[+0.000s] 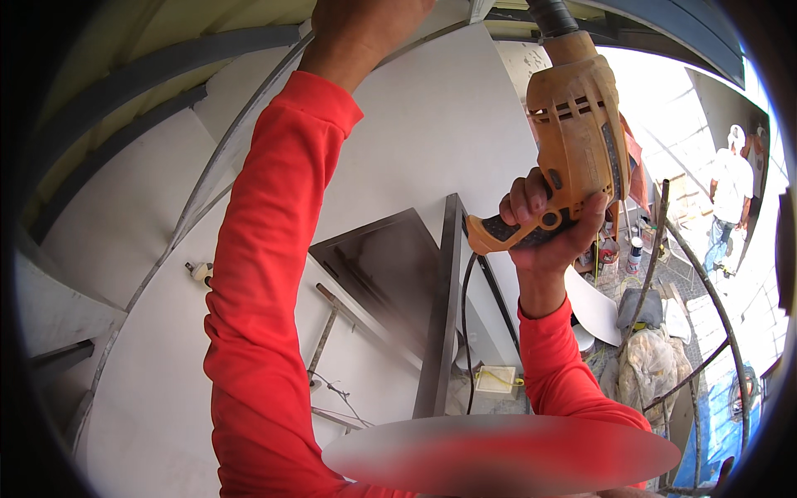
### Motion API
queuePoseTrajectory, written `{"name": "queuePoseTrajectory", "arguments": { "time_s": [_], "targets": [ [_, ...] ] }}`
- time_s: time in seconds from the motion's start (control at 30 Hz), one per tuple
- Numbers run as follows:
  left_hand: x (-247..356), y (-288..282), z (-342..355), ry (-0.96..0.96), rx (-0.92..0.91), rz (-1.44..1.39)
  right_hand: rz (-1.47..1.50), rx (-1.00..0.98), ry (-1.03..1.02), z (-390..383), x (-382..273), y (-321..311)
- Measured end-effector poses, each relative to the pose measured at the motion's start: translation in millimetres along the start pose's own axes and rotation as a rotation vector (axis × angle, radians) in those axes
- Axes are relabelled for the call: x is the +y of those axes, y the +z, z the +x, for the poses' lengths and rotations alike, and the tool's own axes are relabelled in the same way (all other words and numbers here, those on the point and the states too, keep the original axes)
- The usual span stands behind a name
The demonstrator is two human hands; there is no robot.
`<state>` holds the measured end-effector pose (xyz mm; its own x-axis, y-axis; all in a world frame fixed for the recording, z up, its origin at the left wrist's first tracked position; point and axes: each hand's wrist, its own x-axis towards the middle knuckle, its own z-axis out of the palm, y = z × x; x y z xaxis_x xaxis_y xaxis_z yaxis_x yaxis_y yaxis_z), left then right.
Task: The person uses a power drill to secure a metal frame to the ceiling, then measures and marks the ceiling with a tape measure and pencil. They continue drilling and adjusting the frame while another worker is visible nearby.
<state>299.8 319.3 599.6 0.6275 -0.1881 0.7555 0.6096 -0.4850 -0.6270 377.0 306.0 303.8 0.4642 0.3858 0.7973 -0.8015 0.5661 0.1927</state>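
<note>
An orange-yellow corded power drill (pixel 573 133) points upward on the right, its dark chuck end cut off by the upper edge. My right hand (pixel 544 236) is closed around its handle, fingers on one side and thumb on the other. From the handle's base a black cord (pixel 466 332) hangs down. My left hand (pixel 365 29) is raised at the top, near the pale ceiling or wall panel (pixel 415 100). Its fingers lie beyond the frame, so what they do or hold is hidden. Both arms wear red sleeves.
A dark framed opening (pixel 390 274) lies below my arms. Thin metal bars (pixel 714 290) rise at the right. Beyond them, far below, a person in white (pixel 730 191) stands near cans (pixel 635 253), a plastic-covered bundle (pixel 652 365) and a blue sheet (pixel 706 423). Grey curved beams (pixel 174 62) cross the upper left.
</note>
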Motion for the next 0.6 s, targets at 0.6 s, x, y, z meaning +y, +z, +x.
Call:
{"name": "queuePoseTrajectory", "arguments": {
  "time_s": [0.6],
  "targets": [
    [1,-2,0,-0.027,-0.022,-0.005,-0.108,0.015,-0.037,2,5,-5]
  ]
}}
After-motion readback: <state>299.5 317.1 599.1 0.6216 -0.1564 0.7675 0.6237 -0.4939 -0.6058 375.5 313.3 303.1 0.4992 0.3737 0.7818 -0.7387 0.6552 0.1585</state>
